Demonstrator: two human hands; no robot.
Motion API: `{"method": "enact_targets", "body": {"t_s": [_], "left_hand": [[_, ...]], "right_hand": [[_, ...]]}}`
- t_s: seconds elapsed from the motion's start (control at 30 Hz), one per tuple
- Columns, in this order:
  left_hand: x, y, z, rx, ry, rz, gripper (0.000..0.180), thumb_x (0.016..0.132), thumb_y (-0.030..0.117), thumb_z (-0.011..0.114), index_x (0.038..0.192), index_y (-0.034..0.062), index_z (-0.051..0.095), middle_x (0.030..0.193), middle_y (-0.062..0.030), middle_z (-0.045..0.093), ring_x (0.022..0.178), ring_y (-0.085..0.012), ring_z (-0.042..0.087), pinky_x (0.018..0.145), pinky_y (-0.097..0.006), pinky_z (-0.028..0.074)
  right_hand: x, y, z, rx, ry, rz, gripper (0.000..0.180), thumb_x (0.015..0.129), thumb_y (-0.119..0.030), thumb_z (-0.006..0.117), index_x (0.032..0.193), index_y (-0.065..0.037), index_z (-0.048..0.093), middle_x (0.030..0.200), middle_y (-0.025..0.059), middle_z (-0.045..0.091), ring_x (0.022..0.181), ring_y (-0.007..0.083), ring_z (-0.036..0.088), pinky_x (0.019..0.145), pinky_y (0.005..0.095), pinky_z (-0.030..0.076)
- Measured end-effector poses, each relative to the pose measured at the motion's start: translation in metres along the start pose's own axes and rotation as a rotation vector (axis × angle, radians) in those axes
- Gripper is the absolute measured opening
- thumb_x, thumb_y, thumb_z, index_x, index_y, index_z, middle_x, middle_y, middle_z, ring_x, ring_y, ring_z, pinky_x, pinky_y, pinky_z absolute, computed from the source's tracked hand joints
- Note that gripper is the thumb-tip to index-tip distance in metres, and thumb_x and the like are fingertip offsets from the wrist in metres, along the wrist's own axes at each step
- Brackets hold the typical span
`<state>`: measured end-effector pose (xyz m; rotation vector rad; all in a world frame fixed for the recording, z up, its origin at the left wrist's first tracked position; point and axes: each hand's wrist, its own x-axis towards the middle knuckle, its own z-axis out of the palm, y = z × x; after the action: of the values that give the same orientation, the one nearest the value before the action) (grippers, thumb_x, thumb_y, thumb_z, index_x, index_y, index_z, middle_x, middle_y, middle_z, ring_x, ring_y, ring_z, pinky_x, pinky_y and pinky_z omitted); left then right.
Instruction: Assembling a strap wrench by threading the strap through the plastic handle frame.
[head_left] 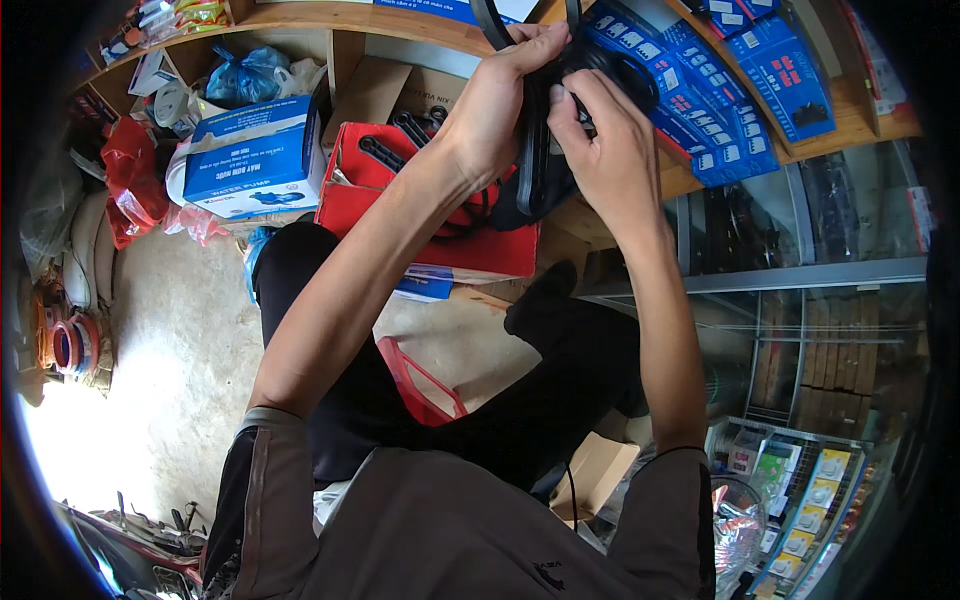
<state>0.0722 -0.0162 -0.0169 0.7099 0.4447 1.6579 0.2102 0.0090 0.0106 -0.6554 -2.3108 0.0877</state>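
Near the top edge, both my hands are raised to a bundle of long black strips (533, 150) that look bendable; I cannot make out their exact kind. My left hand (500, 100) is closed round the bundle from the left, with one looped end sticking up past its fingers. My right hand (608, 130) has its thumb and bent fingers pinched on the bundle's right side, beside a black coil. Below my hands stands an open red box (490, 252) with more black pieces (383, 154) in it, some with rounded ends.
Left of the red box sits a blue and white carton (250, 155) with a pump pictured on it. Blue packages (715, 125) line the wooden shelf at right, above a glass display case (830, 270). A red plastic frame (425, 385) is between my legs.
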Motion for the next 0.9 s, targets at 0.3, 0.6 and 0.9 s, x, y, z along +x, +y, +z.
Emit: {"method": "enact_targets", "body": {"t_s": [0.3,0.6,0.9], "left_hand": [[0.006,-0.011,0.004,0.001,0.005,0.077,0.027,0.107,0.030,0.057,0.121,0.0074,0.062,0.115,-0.0007,0.056,0.116,-0.0134,0.053,0.106,-0.031,0.038],[0.003,0.001,0.003,0.092,-0.109,0.167,0.037,0.110,0.038,0.050,0.133,0.0096,0.050,0.112,-0.0005,0.050,0.087,-0.0110,0.053,0.080,-0.028,0.043],[0.010,0.014,-0.007,-0.022,-0.077,0.067,0.049,0.109,0.048,0.042,0.123,0.0053,0.061,0.109,-0.0044,0.058,0.076,-0.0149,0.055,0.071,-0.029,0.044]], "right_hand": [[-0.006,-0.005,0.012,0.026,0.164,0.153,0.010,0.096,-0.005,0.062,0.095,0.001,0.054,0.089,0.0223,0.064,0.083,0.0473,0.062,0.067,0.0492,0.049],[-0.003,0.005,0.015,0.428,0.481,0.514,0.022,0.109,-0.017,0.054,0.095,0.000,0.057,0.078,0.0042,0.056,0.067,0.0126,0.052,0.063,0.0305,0.044],[-0.031,-0.003,0.015,0.914,0.286,0.324,0.021,0.112,-0.023,0.050,0.110,-0.002,0.051,0.090,0.0043,0.051,0.076,0.0115,0.051,0.071,0.0277,0.045]]}}
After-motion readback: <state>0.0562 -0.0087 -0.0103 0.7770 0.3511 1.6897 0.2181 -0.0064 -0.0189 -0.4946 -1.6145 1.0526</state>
